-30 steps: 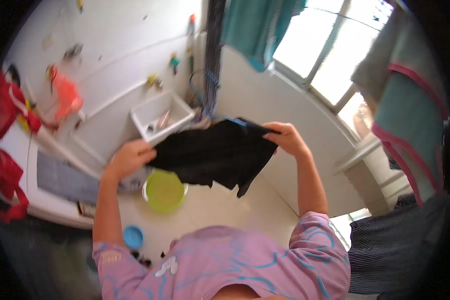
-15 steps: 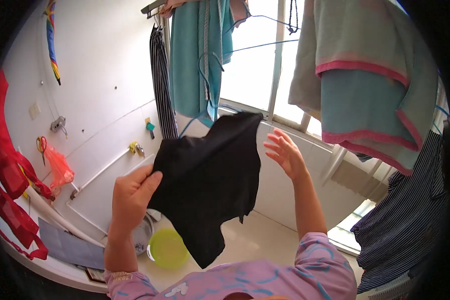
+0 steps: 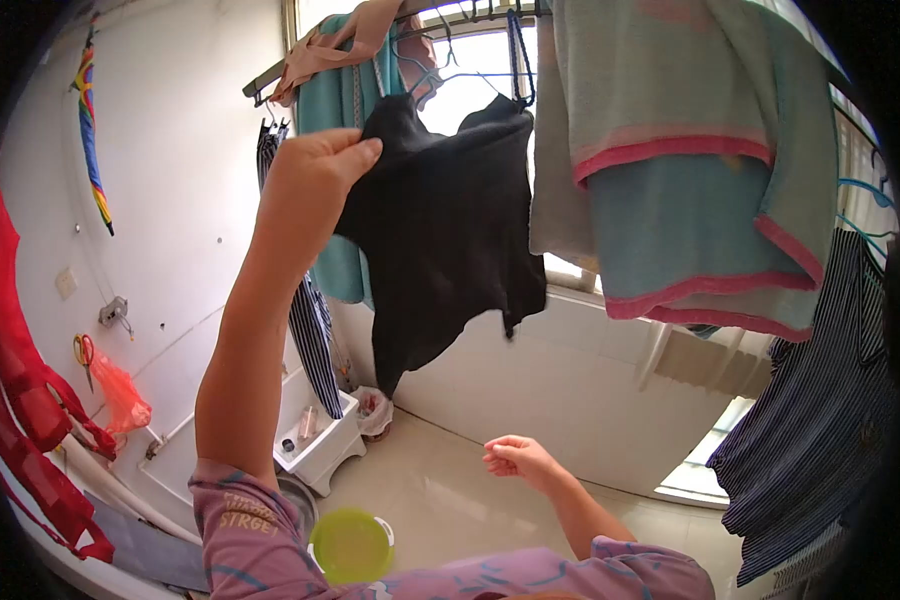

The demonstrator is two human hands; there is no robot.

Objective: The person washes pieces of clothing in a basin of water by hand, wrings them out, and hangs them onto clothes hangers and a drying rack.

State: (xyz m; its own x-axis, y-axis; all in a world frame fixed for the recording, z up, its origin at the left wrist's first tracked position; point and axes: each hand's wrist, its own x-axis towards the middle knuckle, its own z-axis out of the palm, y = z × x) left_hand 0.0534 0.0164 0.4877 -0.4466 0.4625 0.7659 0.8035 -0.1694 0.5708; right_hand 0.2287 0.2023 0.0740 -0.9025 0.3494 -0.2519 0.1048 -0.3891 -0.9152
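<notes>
My left hand point(image 3: 320, 170), raised at the upper left, pinches the left edge of a black garment point(image 3: 450, 215) near its shoulder. The garment hangs spread out before the window, its lower edge uneven. A blue hanger point(image 3: 448, 78) shows above its neckline; how the two join is partly hidden. Low and to the right, well apart from the cloth, is my right hand point(image 3: 520, 460), its fingers curled in with nothing visible in them.
Overhead, a rail point(image 3: 415, 8) carries a teal towel point(image 3: 335, 270) and a pink-edged blanket point(image 3: 695, 220). Striped clothing point(image 3: 820, 410) hangs at right. Below are a green basin point(image 3: 352, 548) and a white sink-like tub point(image 3: 320, 440). Red cloth point(image 3: 15, 330) hangs at left.
My left hand has risen with the black garment, bringing it up by the rail. My right hand has dropped away, its spread fingers now curled. The view has shifted.
</notes>
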